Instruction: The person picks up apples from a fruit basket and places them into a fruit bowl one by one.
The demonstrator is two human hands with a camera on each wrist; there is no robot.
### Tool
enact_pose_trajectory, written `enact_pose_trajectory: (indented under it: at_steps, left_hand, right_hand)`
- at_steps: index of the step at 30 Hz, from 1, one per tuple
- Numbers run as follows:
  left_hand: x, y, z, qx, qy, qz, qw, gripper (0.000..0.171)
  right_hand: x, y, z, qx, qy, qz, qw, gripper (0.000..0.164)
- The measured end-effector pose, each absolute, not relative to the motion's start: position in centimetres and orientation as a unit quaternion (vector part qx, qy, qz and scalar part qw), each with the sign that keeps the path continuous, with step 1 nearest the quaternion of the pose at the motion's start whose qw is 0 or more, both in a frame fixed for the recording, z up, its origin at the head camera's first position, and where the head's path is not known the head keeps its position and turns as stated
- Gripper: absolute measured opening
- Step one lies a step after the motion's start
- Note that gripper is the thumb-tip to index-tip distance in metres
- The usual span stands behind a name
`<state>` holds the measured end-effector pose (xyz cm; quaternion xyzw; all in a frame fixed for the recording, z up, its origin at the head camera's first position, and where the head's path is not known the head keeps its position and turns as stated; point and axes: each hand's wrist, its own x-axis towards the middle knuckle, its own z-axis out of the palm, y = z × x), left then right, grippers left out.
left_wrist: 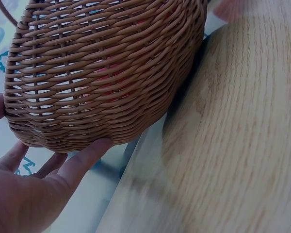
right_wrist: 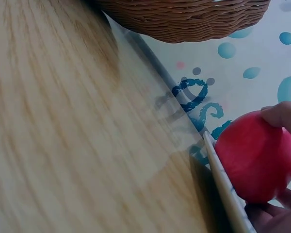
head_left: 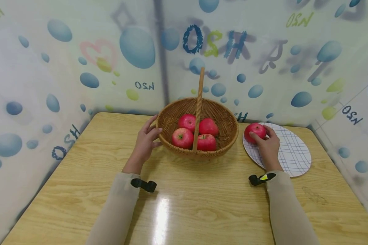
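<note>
A brown wicker basket (head_left: 171,149) with a tall arched handle stands at the back middle of the table and holds several red apples (head_left: 183,137). My left hand (head_left: 145,139) grips its left side, with fingertips over the rim. In the left wrist view, the fingers (left_wrist: 82,162) lie spread against the woven wall. On the right, my right hand (head_left: 268,146) holds another red apple (head_left: 255,132) between thumb and fingers. This apple is at the left part of a white plate (head_left: 291,146) with blue crossing lines, right by its rim in the right wrist view.
The wooden table (head_left: 196,197) ends at the back against a patterned wall sheet (head_left: 110,68) with blue drops. More sheeting rises on the left and right sides. Bare wood lies between the basket and the plate. Each wrist wears a black strap (head_left: 144,184).
</note>
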<state>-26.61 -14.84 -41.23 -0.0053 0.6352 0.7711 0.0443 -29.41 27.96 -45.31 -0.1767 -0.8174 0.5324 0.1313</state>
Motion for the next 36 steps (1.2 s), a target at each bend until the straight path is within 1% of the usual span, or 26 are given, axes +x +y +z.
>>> enact_pose_trajectory:
  at_steps: [19, 27, 31, 36]
  left_hand:
    - [-26.5, -14.7, -41.4, -0.006, 0.633, 0.773, 0.042, 0.065]
    - [-26.5, -14.7, -41.4, -0.006, 0.633, 0.773, 0.04, 0.064]
    - [-26.5, -14.7, -41.4, -0.005, 0.633, 0.773, 0.04, 0.064]
    - [-26.5, -14.8, -41.3, -0.001, 0.634, 0.772, 0.039, 0.064]
  right_hand:
    - [-29.3, 28.3, -45.1, -0.181, -0.834, 0.512, 0.101, 0.08]
    - [-29.2, 28.4, -44.8, -0.174, -0.836, 0.513, 0.085, 0.085]
    - [-29.2, 28.3, -44.3, -0.171, -0.839, 0.51, 0.083, 0.086]
    - [-29.1, 28.3, -43.5, -0.173, -0.838, 0.509, 0.096, 0.083]
